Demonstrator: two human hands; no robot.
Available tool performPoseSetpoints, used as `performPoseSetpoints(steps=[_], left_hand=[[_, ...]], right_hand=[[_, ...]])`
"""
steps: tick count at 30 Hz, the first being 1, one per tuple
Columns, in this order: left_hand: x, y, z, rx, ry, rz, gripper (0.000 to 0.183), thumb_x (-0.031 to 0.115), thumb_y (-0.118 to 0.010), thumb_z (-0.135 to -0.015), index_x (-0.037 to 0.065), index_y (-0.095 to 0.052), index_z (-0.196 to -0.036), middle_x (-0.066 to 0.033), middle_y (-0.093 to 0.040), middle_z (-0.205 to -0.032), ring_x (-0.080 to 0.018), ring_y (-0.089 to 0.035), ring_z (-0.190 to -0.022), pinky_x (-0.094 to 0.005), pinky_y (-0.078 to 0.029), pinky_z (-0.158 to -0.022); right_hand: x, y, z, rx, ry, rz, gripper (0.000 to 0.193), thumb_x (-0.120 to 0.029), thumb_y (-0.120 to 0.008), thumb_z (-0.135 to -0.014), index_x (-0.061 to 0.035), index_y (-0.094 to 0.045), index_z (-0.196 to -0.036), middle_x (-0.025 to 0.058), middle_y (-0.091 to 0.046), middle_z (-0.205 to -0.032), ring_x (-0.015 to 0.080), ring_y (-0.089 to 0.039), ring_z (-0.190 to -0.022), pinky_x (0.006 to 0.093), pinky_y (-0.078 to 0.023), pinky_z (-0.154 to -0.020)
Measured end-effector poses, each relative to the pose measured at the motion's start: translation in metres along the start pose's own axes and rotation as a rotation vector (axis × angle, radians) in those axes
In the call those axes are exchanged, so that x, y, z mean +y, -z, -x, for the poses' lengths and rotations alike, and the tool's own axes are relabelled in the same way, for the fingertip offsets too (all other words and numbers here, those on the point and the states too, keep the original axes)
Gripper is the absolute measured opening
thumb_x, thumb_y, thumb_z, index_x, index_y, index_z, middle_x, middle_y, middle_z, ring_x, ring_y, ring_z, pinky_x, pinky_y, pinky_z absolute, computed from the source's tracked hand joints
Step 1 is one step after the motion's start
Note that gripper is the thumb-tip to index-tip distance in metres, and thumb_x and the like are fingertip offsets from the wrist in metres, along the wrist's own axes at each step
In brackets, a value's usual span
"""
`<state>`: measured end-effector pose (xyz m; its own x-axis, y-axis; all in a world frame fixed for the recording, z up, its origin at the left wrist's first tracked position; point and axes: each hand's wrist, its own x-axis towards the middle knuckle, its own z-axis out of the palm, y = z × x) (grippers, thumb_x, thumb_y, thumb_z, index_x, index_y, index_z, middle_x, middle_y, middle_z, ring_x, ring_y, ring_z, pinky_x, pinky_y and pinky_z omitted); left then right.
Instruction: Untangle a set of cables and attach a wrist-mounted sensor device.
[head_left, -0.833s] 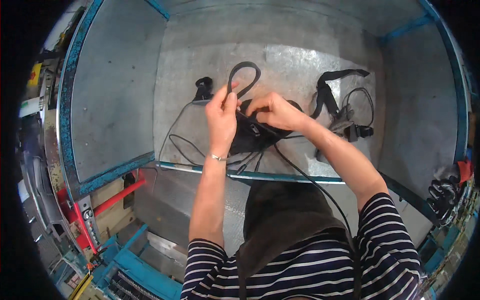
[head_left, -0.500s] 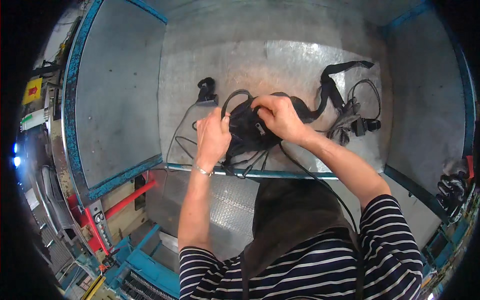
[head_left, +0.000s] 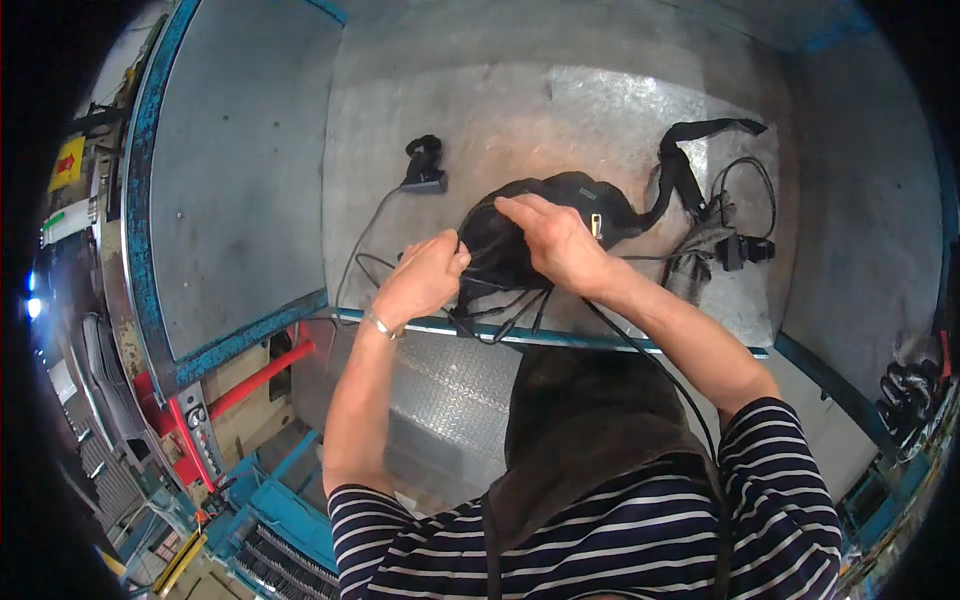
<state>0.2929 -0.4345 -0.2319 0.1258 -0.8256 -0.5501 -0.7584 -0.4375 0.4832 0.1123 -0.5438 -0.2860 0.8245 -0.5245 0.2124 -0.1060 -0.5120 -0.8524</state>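
Observation:
A black waist bag [head_left: 575, 193] lies on the metal bench top near its front edge, with a silver zipper pull showing at its right part. My left hand [head_left: 425, 272] is closed in a pinch at the bag's left end, where a dark cable also runs. Over the middle of the bag, my right hand [head_left: 562, 240] grips its upper edge with bent fingers; the thumb is hidden. The bag's black strap [head_left: 680, 165] stretches away to the right. Thin black cords hang from the bag's near side toward the bench edge.
A small black device with a band [head_left: 425, 165] sits on the left, its cable leading toward the bag. At the right lie a grey glove [head_left: 690, 265], another black device [head_left: 745, 250] and a looped cable. Grey side panels [head_left: 235, 190] enclose the bench top.
The cable loop that stood up by my left hand no longer shows. My left hand has moved lower, and the zipper pull now shows to the right of my right hand.

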Motion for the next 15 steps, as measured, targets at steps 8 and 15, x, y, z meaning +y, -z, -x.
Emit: performPoseSetpoints(steps=[8,15], left_hand=[[-0.007,0.002,-0.004,-0.121,0.048,0.033,0.024,0.020,-0.051,-0.086,-0.003,-0.055,-0.089,-0.0251,-0.061,-0.090,-0.0419,-0.058,-0.091,-0.0458,-0.044,-0.078],[-0.015,0.006,-0.006,-0.216,0.008,0.287,0.021,0.019,-0.052,-0.088,-0.002,-0.053,-0.091,-0.0158,-0.057,-0.079,-0.0244,-0.054,-0.076,-0.0374,-0.044,-0.072]], right_hand=[[0.011,0.009,-0.002,-0.179,0.060,-0.070,0.041,0.012,-0.051,-0.075,0.0074,-0.055,-0.116,0.0232,-0.061,-0.105,0.0348,-0.062,-0.088,0.0359,-0.051,-0.075],[0.008,0.014,-0.006,-0.166,-0.337,-0.553,0.030,0.008,-0.052,-0.082,0.0071,-0.061,-0.111,0.0124,-0.067,-0.096,0.0154,-0.064,-0.080,0.0268,-0.052,-0.072]])
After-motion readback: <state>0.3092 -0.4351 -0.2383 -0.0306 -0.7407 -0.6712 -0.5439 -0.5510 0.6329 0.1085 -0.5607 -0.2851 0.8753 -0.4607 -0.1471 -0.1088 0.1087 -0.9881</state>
